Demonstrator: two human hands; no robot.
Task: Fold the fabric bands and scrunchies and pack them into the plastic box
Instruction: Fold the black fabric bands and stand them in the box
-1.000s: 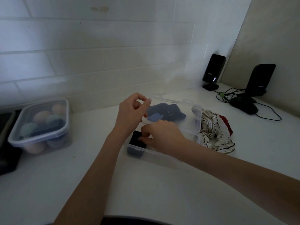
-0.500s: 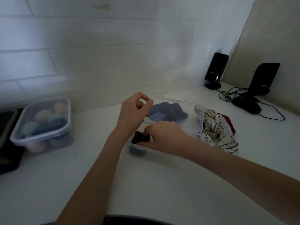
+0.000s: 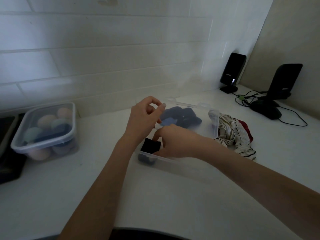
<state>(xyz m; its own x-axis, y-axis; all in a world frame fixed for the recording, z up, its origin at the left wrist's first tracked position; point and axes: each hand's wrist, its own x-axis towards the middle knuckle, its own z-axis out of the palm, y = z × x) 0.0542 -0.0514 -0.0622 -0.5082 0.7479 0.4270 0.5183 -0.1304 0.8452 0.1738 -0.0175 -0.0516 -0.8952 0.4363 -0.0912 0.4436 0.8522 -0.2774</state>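
The light is dim and the clear plastic box [image 3: 174, 161] is hard to trace: its near wall reads only as a pale rim, and much of its inside is covered by the right hand [image 3: 174, 142]. That hand reaches into the box's left end, its fingers curled down on a folded black band [image 3: 150, 146]; it seems to pinch or press the band, but the fingertips are hidden behind the knuckles. The band stands up against the box's left end wall, and its long axis cannot be made out. Under it, through the wall, a dark blue piece [image 3: 146, 159] shows faintly.

The left hand [image 3: 144, 118] holds the raised lid [image 3: 204, 122] by its left edge between thumb and forefinger, the other fingers curled. Through the lid a dark blue scrunchie [image 3: 183, 116] lies blurred on the white counter [image 3: 86, 187] behind the box. The box's long axis runs from near left to far right. Just beside its right end lies a striped cream fabric [image 3: 237, 137] with a red piece [image 3: 245, 129] beyond it.
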